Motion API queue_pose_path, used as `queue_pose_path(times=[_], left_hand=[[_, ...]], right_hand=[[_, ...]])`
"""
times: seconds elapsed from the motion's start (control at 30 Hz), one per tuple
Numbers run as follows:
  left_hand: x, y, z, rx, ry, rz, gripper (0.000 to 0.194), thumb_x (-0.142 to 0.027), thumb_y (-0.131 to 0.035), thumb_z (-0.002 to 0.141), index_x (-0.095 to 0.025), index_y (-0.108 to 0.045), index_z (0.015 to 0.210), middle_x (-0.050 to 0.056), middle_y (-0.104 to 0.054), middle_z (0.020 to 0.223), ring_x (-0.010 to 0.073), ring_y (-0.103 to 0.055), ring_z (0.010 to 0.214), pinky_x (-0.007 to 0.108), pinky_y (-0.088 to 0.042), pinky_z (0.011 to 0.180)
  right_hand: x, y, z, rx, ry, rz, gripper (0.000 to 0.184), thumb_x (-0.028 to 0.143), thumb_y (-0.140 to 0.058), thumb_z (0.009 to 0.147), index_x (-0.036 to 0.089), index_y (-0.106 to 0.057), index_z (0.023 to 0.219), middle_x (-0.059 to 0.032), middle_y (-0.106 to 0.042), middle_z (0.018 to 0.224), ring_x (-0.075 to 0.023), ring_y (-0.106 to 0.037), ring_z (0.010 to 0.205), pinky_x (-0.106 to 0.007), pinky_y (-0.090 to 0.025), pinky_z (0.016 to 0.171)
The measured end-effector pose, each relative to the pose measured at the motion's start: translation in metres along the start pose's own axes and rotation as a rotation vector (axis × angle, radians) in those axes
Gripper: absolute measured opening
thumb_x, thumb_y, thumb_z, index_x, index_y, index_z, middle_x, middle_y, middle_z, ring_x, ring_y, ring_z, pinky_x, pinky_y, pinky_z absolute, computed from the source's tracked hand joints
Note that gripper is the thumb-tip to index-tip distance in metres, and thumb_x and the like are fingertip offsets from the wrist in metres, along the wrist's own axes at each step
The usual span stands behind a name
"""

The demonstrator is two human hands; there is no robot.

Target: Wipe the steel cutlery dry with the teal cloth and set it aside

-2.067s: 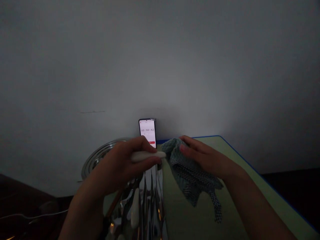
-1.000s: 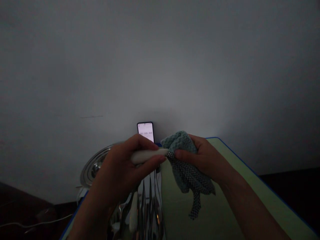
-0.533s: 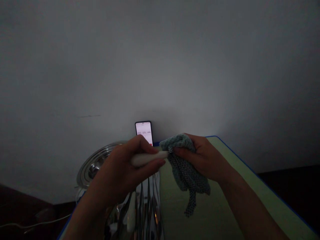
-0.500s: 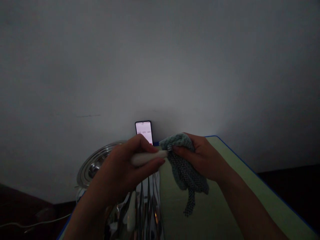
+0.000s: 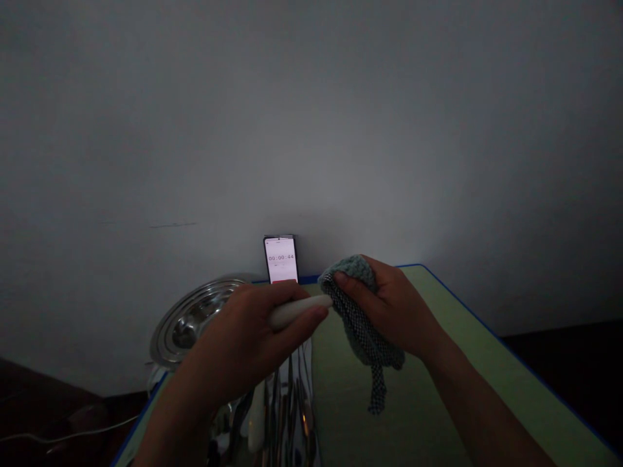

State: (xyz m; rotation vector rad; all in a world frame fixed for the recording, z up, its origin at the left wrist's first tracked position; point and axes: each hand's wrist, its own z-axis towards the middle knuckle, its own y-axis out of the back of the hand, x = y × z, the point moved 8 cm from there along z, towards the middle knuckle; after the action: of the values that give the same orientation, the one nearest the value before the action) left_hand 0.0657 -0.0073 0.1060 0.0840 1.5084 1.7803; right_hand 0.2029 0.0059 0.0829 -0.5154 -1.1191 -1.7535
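Observation:
My left hand [image 5: 253,337] is closed round a white handle [image 5: 299,311] that points to the right. The far end of the utensil is hidden behind a grey-green cloth [image 5: 357,324] with a dark checked side. My right hand [image 5: 389,308] grips this cloth, thumb on top, and the cloth's lower end and a checked strip hang down. The handle's tip meets the cloth's left edge. Beneath my left hand lies a row of metal cutlery [image 5: 292,408], along with another white-handled piece [image 5: 256,421].
Nested steel bowls [image 5: 170,324] stand at the table's left, partly behind my left arm. A phone [image 5: 281,259] showing a timer leans against the wall [image 5: 311,130]. The green table [image 5: 448,324] has a blue edge. A white cable [image 5: 73,436] runs at lower left.
My left hand has shifted slightly right and down with the white handle. The cloth is bunched more tightly in my right hand, and its hanging strip has swung a little right.

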Motion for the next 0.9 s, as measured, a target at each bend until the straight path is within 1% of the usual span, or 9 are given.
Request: queue_pose_path(times=[0.17, 0.33, 0.6, 0.8, 0.9], left_hand=[[0.0011, -0.0005, 0.0004, 0.006, 0.007, -0.007, 0.030, -0.041, -0.048, 0.083, -0.018, -0.068, 0.081, -0.001, -0.063, 0.059, 0.0119, -0.057, 0.056, 0.020, -0.043, 0.052], [-0.0023, 0.0001, 0.0016, 0.022, 0.007, 0.003, 0.031, -0.041, -0.047, 0.084, -0.018, -0.068, 0.080, -0.001, -0.063, 0.060, 0.0117, -0.056, 0.055, 0.020, -0.044, 0.053], [-0.0003, -0.0007, 0.0003, 0.011, -0.008, -0.011, 0.030, -0.040, -0.047, 0.084, -0.019, -0.067, 0.081, -0.001, -0.064, 0.062, 0.0121, -0.056, 0.056, 0.020, -0.042, 0.052], [0.0011, -0.0054, 0.0013, 0.065, 0.007, 0.018, 0.033, -0.044, -0.044, 0.087, -0.019, -0.064, 0.079, -0.001, -0.062, 0.063, 0.0113, -0.054, 0.056, 0.021, -0.039, 0.052], [0.0013, -0.0068, 0.0013, 0.086, 0.022, 0.009, 0.034, -0.045, -0.043, 0.087, -0.019, -0.063, 0.077, -0.002, -0.060, 0.061, 0.0111, -0.053, 0.055, 0.021, -0.036, 0.049]], right_hand=[[-0.0019, -0.0016, 0.0009, 0.025, -0.018, 0.011, 0.029, 0.045, -0.048, 0.086, 0.019, -0.054, 0.074, 0.0029, -0.057, 0.068, -0.0106, -0.051, 0.062, -0.024, -0.039, 0.056], [-0.0015, 0.0001, 0.0010, 0.031, -0.026, 0.003, 0.030, 0.045, -0.048, 0.086, 0.019, -0.052, 0.072, 0.0034, -0.055, 0.065, -0.0102, -0.050, 0.060, -0.024, -0.038, 0.054], [0.0033, 0.0005, 0.0014, 0.056, 0.016, -0.012, 0.027, 0.041, -0.048, 0.087, 0.020, -0.051, 0.072, 0.0035, -0.054, 0.065, -0.0101, -0.048, 0.059, -0.024, -0.037, 0.054], [0.0058, 0.0023, 0.0003, 0.086, 0.036, -0.008, 0.024, 0.039, -0.048, 0.087, 0.020, -0.050, 0.073, 0.0040, -0.052, 0.064, -0.0100, -0.046, 0.058, -0.024, -0.036, 0.053], [0.0057, 0.0017, -0.0009, 0.125, 0.037, 0.028, 0.021, 0.037, -0.049, 0.087, 0.020, -0.050, 0.075, 0.0043, -0.052, 0.065, -0.0098, -0.046, 0.059, -0.023, -0.037, 0.054]])
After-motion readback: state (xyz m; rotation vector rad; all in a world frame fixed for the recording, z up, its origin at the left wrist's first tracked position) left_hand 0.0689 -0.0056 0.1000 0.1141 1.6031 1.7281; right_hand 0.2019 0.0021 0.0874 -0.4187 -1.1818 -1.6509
